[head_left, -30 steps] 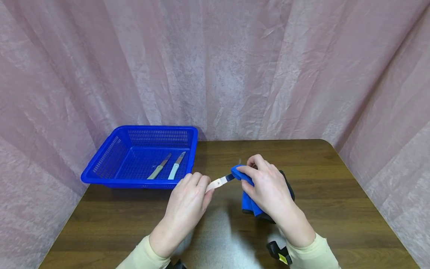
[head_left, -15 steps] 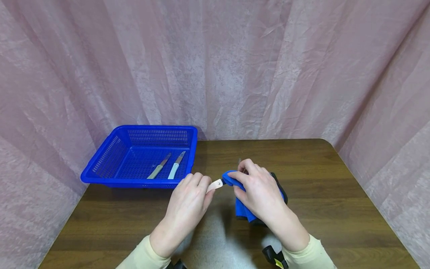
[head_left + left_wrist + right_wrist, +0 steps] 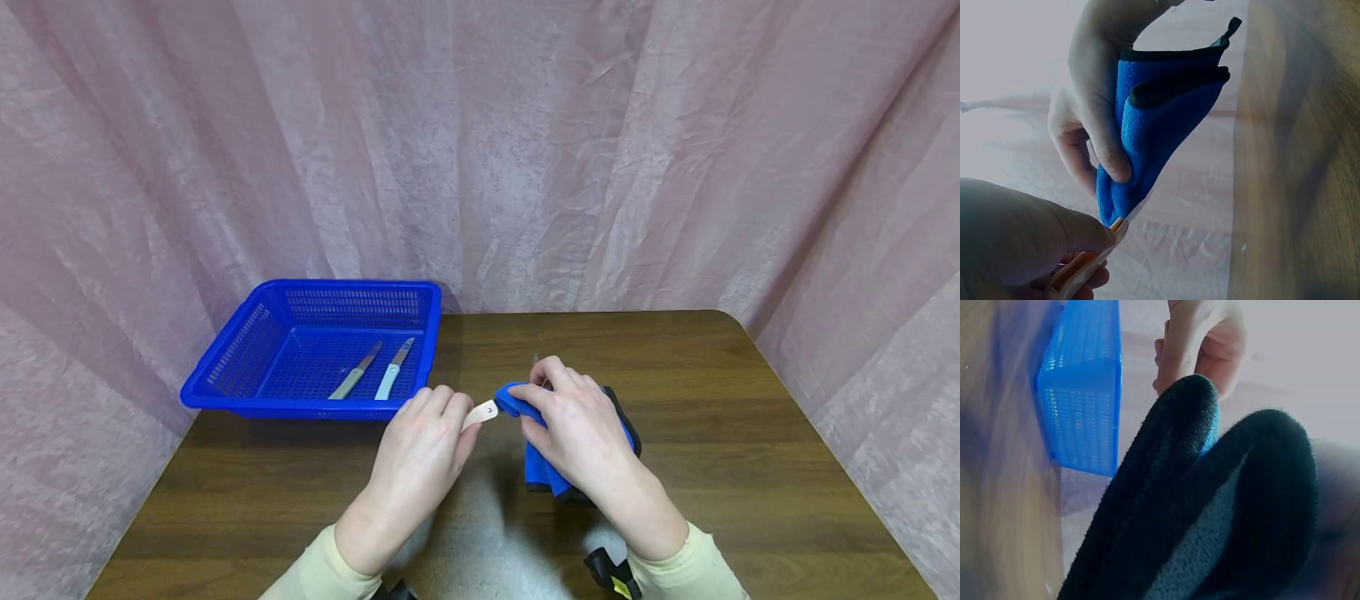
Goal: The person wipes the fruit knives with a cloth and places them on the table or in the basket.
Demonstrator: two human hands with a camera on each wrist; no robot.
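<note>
My left hand [image 3: 425, 446] grips the cream handle of a folding knife [image 3: 482, 412], whose front end points right and slightly up. Folded over the knife's blade is a blue cloth [image 3: 545, 468] with black edging, so the blade is mostly hidden. My right hand [image 3: 581, 425] pinches that cloth between thumb and fingers, right beside the handle's end. In the left wrist view the cloth [image 3: 1166, 119] hangs doubled from the right hand, touching the knife's handle [image 3: 1088, 265]. The right wrist view is largely filled by the dark cloth edges [image 3: 1172, 487].
A blue plastic basket [image 3: 311, 411] stands at the left of the wooden table [image 3: 720, 400]. Inside lie two knives, one with a greenish handle [image 3: 348, 384] and one with a pale blue handle [image 3: 387, 382]. A pink curtain [image 3: 510, 150] hangs behind the table.
My right hand has slid left with the cloth along the blade, up to the handle; in the last half second it has hardly moved. The left hand has stayed in place.
</note>
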